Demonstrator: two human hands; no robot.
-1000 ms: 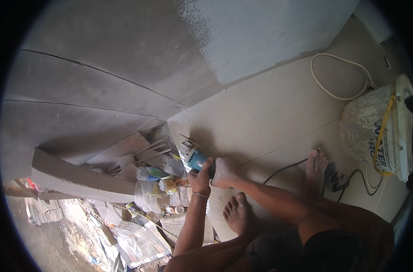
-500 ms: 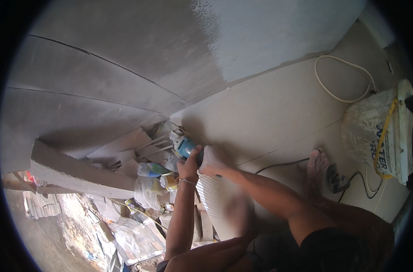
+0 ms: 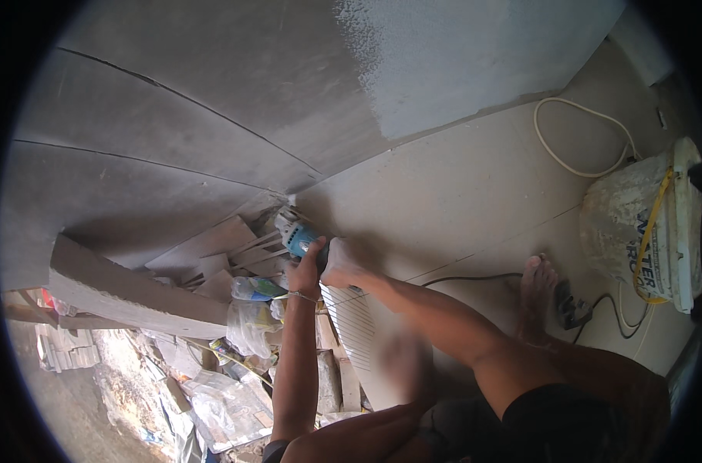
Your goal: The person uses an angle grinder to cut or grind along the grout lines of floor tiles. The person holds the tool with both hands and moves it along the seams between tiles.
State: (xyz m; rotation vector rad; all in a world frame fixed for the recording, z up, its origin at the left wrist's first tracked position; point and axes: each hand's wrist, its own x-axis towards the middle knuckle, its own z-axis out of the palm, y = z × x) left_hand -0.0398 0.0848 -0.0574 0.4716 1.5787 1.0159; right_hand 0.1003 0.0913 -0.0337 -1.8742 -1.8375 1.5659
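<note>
A teal angle grinder [image 3: 297, 238] with a grey metal head is held low by the foot of the wall, next to the corner of the floor tiles. My left hand [image 3: 305, 272], with a bracelet at the wrist, is closed around its body. Pale with dust, my right hand [image 3: 343, 261] grips the dark rear end of the tool. The grinder's disc cannot be made out. Broken tile pieces and thin strips [image 3: 216, 262] lie just left of it. Clear plastic bags [image 3: 252, 324] sit beside my left forearm.
A ribbed white panel [image 3: 347, 320] lies below my right forearm. My bare right foot [image 3: 538, 282] rests on the tiled floor, near a black power cord [image 3: 474, 278] and plug block. A dusty white bucket [image 3: 625, 220] and a looped pale cable [image 3: 544, 139] are at the right. Rubble fills the lower left.
Both hands have moved the grinder slightly left and farther away, along the foot of the wall. The grip looks the same. More of the black cord shows now.
</note>
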